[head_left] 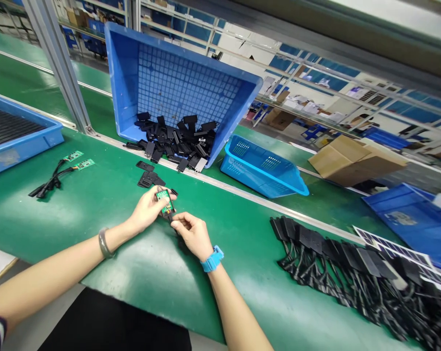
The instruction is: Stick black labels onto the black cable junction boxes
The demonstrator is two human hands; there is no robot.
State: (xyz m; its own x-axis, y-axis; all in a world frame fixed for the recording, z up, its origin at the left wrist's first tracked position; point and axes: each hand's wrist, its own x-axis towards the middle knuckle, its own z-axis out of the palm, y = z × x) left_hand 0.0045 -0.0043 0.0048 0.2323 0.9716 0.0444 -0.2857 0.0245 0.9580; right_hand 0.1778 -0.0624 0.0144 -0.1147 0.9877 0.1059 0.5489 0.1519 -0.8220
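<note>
My left hand (147, 210) is closed round a small green circuit board (164, 201) seated in a black plastic case, held just above the green work surface (96, 204). My right hand (191, 233), with a blue wristband, pinches the lower end of the same piece, where a black cable seems to leave it. A few loose black plastic covers (149, 176) lie just beyond my hands. Behind them a tipped blue crate (176, 78) spills many more black covers (176, 139) onto the surface.
Two green boards with black cables (57, 174) lie at the left. A blue tray (15, 131) sits far left. A row of finished black units with cables (352, 273) lies at the right. A small blue basket (262, 165) and cardboard box (352, 158) stand behind.
</note>
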